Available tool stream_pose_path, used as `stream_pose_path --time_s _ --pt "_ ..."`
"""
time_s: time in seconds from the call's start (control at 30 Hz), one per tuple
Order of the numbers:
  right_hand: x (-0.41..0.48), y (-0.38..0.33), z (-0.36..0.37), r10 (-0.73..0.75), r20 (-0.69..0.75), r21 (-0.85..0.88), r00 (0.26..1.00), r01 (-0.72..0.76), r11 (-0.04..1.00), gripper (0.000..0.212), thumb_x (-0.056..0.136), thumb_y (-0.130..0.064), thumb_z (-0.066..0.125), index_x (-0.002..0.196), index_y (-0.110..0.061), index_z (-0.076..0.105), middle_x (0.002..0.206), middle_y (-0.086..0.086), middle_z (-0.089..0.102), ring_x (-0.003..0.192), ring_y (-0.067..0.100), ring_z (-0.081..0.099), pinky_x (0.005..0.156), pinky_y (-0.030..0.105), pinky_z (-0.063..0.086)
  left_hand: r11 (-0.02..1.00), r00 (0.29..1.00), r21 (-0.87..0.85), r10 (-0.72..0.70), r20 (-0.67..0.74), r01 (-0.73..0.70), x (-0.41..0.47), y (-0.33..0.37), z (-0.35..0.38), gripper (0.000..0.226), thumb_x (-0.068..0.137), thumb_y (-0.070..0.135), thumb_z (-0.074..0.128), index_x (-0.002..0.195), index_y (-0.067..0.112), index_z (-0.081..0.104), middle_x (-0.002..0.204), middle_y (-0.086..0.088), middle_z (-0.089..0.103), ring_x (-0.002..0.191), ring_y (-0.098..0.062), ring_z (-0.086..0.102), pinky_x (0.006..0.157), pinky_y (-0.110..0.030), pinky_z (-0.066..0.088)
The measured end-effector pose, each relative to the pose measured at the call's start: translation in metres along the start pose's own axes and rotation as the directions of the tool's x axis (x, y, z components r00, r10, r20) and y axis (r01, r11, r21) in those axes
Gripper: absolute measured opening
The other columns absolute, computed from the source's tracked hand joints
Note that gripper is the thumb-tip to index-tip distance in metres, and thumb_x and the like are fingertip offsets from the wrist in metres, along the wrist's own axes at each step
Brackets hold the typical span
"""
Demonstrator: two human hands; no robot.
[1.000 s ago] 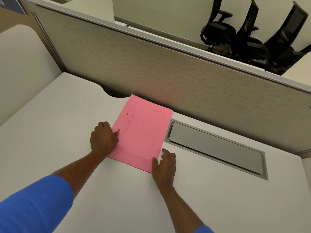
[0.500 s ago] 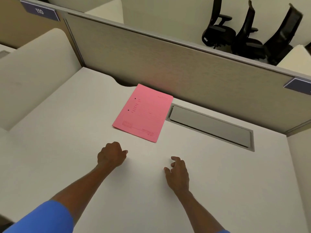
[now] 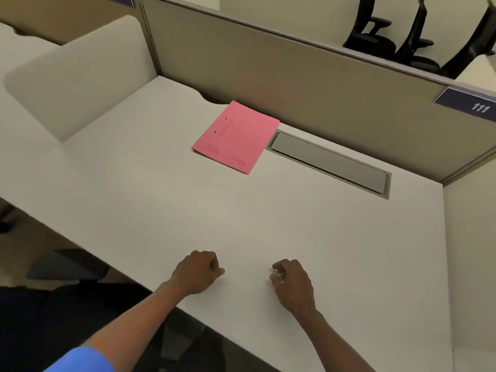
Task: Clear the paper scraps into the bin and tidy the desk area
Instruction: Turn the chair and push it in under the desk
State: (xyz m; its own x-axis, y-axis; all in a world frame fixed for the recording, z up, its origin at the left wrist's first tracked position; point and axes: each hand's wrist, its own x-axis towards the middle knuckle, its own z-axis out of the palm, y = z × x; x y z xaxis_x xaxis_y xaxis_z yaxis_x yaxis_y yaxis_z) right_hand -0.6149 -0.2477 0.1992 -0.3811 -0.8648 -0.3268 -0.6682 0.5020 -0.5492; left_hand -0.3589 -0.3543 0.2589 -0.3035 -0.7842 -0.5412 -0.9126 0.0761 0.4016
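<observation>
The pink folder [image 3: 236,136] is laid flat at the far edge of the desk [image 3: 134,200], just beside the cable hatch [image 3: 330,165]. Open desktop is seen between it and the left hand [image 3: 198,272], fisted on nothing, and the right hand [image 3: 292,285], loosely curled.

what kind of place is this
Probably an office or study cubicle: a white desk closed in by a partition panel, a plate numbered 111 on that panel, and black swivel chairs beyond it.

The person wore a top with a bright blue sleeve [image 3: 80,361] on the left arm, and it ended above the elbow. Both forearms were uncovered from there to the left hand [image 3: 198,272] and the right hand [image 3: 294,284].
</observation>
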Motion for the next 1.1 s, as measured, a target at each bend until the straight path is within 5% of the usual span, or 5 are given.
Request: stream_pose_path --time_s 0.3,0.43,0.67,1.1 --pt "-0.118 0.063 -0.004 -0.032 0.081 -0.047 0.996 0.036 0.998 0.021 0.092 -0.039 0.069 0.113 -0.041 0.064 0.106 -0.019 0.062 0.092 0.002 0.061 0.073 0.02 0.043 0.999 0.999 0.023 0.035 0.033 -0.036 -0.106 -0.005 0.098 0.027 0.097 0.053 0.065 0.099 0.026 0.07 0.09 0.01 0.072 0.085 -0.01 0.069 0.085 -0.036 0.062" --pt "-0.163 0.093 -0.003 -0.06 0.112 -0.1 0.992 0.072 0.992 0.027 0.092 -0.041 0.069 0.117 -0.042 0.06 0.11 -0.02 0.058 0.097 0.003 0.059 0.081 0.024 0.045 1.0 1.0 -0.017 0.022 0.018 -0.022 -0.147 -0.004 0.131 0.022 0.095 0.052 0.068 0.095 0.029 0.069 0.086 0.008 0.072 0.081 -0.008 0.069 0.081 -0.037 0.062" --pt "-0.208 0.102 0.014 -0.135 0.178 -0.114 0.975 0.157 0.981 0.029 0.094 -0.046 0.07 0.12 -0.038 0.062 0.115 -0.015 0.061 0.099 0.007 0.062 0.092 0.032 0.058 0.994 0.997 -0.072 -0.077 0.027 0.078 -0.212 -0.029 0.157 0.021 0.093 0.054 0.069 0.096 0.033 0.068 0.09 0.01 0.074 0.085 -0.008 0.07 0.084 -0.04 0.063" --pt "-0.273 0.092 0.074 -0.082 0.47 -0.234 0.879 0.213 0.949 0.039 0.09 -0.048 0.073 0.125 -0.037 0.062 0.114 -0.014 0.064 0.096 0.006 0.061 0.082 0.027 0.05 0.898 0.927 -0.234 -0.359 0.103 0.374 -0.321 -0.148 0.194 0.024 0.09 0.052 0.074 0.092 0.029 0.07 0.092 0.006 0.074 0.087 -0.014 0.072 0.085 -0.042 0.063"
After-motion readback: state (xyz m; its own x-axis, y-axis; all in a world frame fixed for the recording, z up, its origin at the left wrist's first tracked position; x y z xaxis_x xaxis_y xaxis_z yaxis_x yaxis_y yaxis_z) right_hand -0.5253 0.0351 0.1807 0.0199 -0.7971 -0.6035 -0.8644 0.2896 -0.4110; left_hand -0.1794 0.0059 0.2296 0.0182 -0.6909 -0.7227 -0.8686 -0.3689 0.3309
